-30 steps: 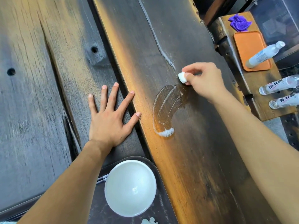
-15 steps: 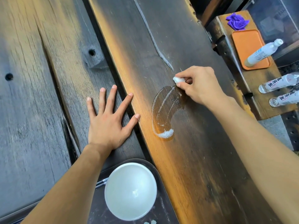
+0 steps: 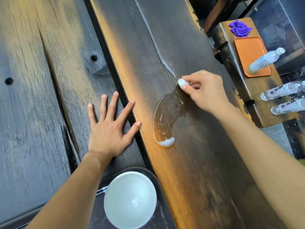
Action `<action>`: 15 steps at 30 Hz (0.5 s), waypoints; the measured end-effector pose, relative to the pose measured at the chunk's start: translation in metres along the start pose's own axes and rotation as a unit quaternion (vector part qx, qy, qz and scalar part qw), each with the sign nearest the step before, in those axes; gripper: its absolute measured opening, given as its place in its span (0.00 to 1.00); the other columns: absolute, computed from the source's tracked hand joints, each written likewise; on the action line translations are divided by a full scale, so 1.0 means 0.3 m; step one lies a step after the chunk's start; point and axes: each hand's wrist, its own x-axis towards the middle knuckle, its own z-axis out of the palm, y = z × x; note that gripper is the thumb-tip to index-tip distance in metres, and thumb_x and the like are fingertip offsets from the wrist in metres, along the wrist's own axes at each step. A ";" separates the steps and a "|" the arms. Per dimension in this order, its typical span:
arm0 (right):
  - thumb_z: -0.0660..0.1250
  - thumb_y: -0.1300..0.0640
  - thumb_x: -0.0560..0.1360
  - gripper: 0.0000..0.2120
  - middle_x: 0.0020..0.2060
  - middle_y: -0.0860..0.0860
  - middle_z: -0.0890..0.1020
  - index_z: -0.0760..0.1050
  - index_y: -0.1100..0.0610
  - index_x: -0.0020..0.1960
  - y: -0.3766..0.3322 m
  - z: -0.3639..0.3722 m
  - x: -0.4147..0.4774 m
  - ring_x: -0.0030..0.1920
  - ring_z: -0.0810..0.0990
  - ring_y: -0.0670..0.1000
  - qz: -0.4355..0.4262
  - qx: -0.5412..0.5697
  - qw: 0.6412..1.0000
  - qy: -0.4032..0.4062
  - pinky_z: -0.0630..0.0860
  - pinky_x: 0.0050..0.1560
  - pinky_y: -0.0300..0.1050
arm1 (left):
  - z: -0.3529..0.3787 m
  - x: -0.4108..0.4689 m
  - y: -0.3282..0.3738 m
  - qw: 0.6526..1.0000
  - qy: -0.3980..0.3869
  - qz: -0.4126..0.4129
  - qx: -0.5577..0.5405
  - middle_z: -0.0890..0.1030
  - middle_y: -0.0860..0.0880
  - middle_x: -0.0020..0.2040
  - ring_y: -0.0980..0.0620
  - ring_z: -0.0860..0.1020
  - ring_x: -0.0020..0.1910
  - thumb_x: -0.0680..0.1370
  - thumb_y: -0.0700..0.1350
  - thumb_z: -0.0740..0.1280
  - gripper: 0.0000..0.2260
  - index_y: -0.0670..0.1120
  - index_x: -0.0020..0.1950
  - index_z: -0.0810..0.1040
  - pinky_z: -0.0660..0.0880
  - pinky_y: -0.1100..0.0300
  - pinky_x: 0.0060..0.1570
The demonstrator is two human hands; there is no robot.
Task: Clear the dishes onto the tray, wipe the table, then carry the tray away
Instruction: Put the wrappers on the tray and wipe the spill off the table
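Note:
My right hand (image 3: 205,90) pinches a small white wad of tissue (image 3: 181,82) against the dark wooden table (image 3: 165,38), at the top of a curved wet smear (image 3: 166,113) that ends in white foam (image 3: 166,142). Flat on the planks to the left lies my left hand (image 3: 107,128), fingers spread and holding nothing. A white bowl (image 3: 130,199) sits on a dark tray (image 3: 158,212) at the bottom centre, with thin utensils (image 3: 102,190) poking out beside it.
A wooden side stand (image 3: 257,103) on the right carries an orange tray (image 3: 247,52), a purple cloth (image 3: 239,28) and three plastic bottles (image 3: 264,60). A dark gap (image 3: 105,52) runs between the table's planks.
My right hand slid the tissue a little leftward and down along the top of the smear. The left hand stayed flat.

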 end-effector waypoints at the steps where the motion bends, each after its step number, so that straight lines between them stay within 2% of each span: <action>1: 0.72 0.52 0.76 0.08 0.43 0.53 0.84 0.86 0.56 0.48 0.000 0.014 0.032 0.38 0.83 0.50 0.001 -0.026 1.000 -0.005 0.80 0.51 0.48 | 0.001 0.000 0.001 1.000 0.000 0.000 0.002 0.53 0.46 0.83 0.40 0.50 0.82 0.80 0.70 0.49 0.30 0.63 0.81 0.57 0.48 0.31 0.74; 3: 0.71 0.54 0.76 0.08 0.44 0.54 0.84 0.86 0.58 0.48 -0.027 0.054 0.053 0.41 0.82 0.52 -0.028 -0.057 0.997 -0.042 0.78 0.54 0.49 | 0.002 -0.001 0.000 1.000 0.000 -0.003 0.006 0.53 0.47 0.83 0.40 0.50 0.82 0.80 0.70 0.50 0.30 0.63 0.81 0.56 0.48 0.31 0.74; 6: 0.71 0.55 0.77 0.09 0.49 0.52 0.85 0.86 0.56 0.54 -0.086 0.094 -0.032 0.48 0.82 0.53 -0.117 -0.056 0.984 -0.120 0.76 0.56 0.44 | 0.001 -0.003 0.001 1.000 0.000 -0.003 0.004 0.53 0.47 0.83 0.41 0.50 0.82 0.80 0.71 0.50 0.30 0.63 0.81 0.57 0.48 0.31 0.74; 9: 0.70 0.57 0.79 0.10 0.50 0.52 0.84 0.84 0.59 0.57 -0.114 0.090 -0.194 0.49 0.81 0.54 -0.238 -0.050 0.944 -0.225 0.76 0.54 0.47 | -0.004 -0.004 0.005 1.000 0.003 -0.005 0.001 0.53 0.47 0.83 0.40 0.51 0.82 0.79 0.71 0.50 0.30 0.63 0.81 0.58 0.48 0.31 0.74; 11: 0.71 0.60 0.77 0.09 0.49 0.52 0.84 0.85 0.60 0.56 -0.100 0.070 -0.249 0.49 0.81 0.52 -0.264 -0.024 0.925 -0.273 0.76 0.54 0.43 | -0.004 -0.005 0.006 1.000 0.007 -0.006 -0.001 0.54 0.47 0.83 0.40 0.51 0.82 0.79 0.71 0.51 0.30 0.63 0.80 0.58 0.48 0.31 0.74; 12: 0.72 0.59 0.77 0.08 0.49 0.51 0.85 0.85 0.59 0.55 -0.089 0.053 -0.247 0.49 0.82 0.50 -0.249 0.001 0.931 -0.267 0.77 0.54 0.41 | -0.002 -0.005 0.006 1.000 0.007 -0.007 0.000 0.54 0.47 0.83 0.40 0.52 0.82 0.79 0.71 0.51 0.30 0.63 0.80 0.58 0.47 0.31 0.74; 13: 0.73 0.58 0.77 0.08 0.48 0.50 0.85 0.85 0.59 0.54 -0.072 0.036 -0.225 0.48 0.82 0.48 -0.217 0.028 0.950 -0.225 0.77 0.54 0.41 | 0.001 -0.004 0.006 1.000 0.007 -0.007 0.002 0.54 0.47 0.83 0.40 0.52 0.82 0.79 0.71 0.51 0.30 0.63 0.80 0.58 0.47 0.31 0.74; 15: 0.74 0.56 0.76 0.06 0.47 0.50 0.86 0.86 0.57 0.51 -0.020 0.000 -0.126 0.44 0.83 0.47 -0.124 0.058 0.988 -0.066 0.79 0.51 0.44 | 0.007 -0.005 0.003 1.000 0.009 -0.009 0.006 0.54 0.48 0.83 0.41 0.52 0.82 0.79 0.71 0.51 0.30 0.64 0.80 0.57 0.47 0.31 0.74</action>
